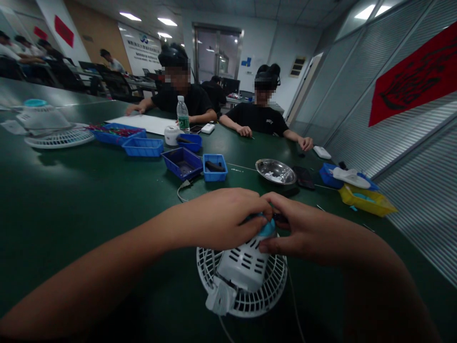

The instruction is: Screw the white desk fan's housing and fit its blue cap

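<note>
A white fan [243, 267] lies with its round grille down on the green table before me, its slotted motor housing upward and tilted. On top of the housing is a light-blue cap [267, 228]. My left hand [232, 214] curls over the housing, its thumb and fingers closed at the cap. From the right, my right hand [296, 224] presses its thumb to the housing, with the other fingers bent around the cap's far side. Between the fingers of that hand shows a small dark object [281, 217], mostly hidden. A white bracket [220, 296] sticks out at the fan's near side.
Blue bins [183, 163] stand beyond my hands, with a steel bowl [275, 171] holding white pieces and a yellow tray [367, 200] to the right. Another fan [59, 128] lies far left. A water bottle [183, 114] stands near two people seated opposite. A plugged cord [183, 186] lies nearby.
</note>
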`<state>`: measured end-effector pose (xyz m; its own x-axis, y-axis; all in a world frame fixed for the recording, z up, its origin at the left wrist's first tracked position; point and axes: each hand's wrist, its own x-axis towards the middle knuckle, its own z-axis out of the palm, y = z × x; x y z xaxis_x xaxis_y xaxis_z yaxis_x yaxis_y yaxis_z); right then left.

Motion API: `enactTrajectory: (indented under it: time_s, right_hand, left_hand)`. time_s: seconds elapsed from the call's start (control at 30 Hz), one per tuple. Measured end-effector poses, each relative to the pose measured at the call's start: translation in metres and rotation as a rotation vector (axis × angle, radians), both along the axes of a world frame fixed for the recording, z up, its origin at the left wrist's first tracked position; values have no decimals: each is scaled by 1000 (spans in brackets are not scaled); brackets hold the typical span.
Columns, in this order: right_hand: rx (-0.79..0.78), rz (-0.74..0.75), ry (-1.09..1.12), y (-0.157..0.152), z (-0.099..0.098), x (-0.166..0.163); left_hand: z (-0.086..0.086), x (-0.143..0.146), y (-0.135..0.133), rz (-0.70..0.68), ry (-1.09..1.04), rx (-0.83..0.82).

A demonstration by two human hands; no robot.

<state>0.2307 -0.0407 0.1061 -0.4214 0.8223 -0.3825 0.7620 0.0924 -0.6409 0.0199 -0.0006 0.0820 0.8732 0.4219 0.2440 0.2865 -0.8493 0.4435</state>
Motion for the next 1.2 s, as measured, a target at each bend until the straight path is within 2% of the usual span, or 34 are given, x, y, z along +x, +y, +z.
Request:
enactTrajectory:
  time_s: [0.27, 0.63, 0.93, 1.2]
  right_hand:
    - [8, -2, 7, 2, -2, 0]
    - [-96, -28, 70, 7, -6, 4]
    - [-49, -9, 77, 7, -6, 3]
    - [-18, 5, 40, 6, -4, 3]
  left_hand:
    - [0, -4, 4, -60, -18, -36]
    - [-2, -1, 5, -6, -56, 34]
    - [0, -2, -1, 64, -27, 25]
    - [-2, -4, 0, 1, -38, -18]
